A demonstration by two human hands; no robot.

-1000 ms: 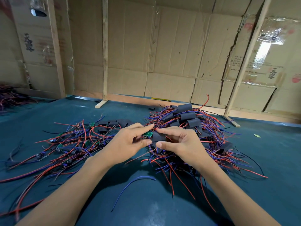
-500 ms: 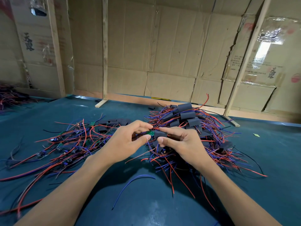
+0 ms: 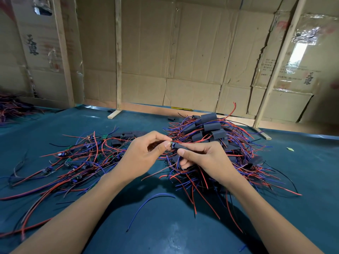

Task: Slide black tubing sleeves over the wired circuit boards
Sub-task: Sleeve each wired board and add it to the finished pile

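Left hand [image 3: 141, 154] pinches the board's [image 3: 171, 144] green end; right hand [image 3: 205, 158] pinches the black sleeve [image 3: 180, 146], the two grips meeting so tube feeds over board. Board nearly covered, I judge. Behind the right grip, sleeved pile [image 3: 211, 129]; beyond the left, bare boards [image 3: 77, 158] on the counter [image 3: 165, 226].
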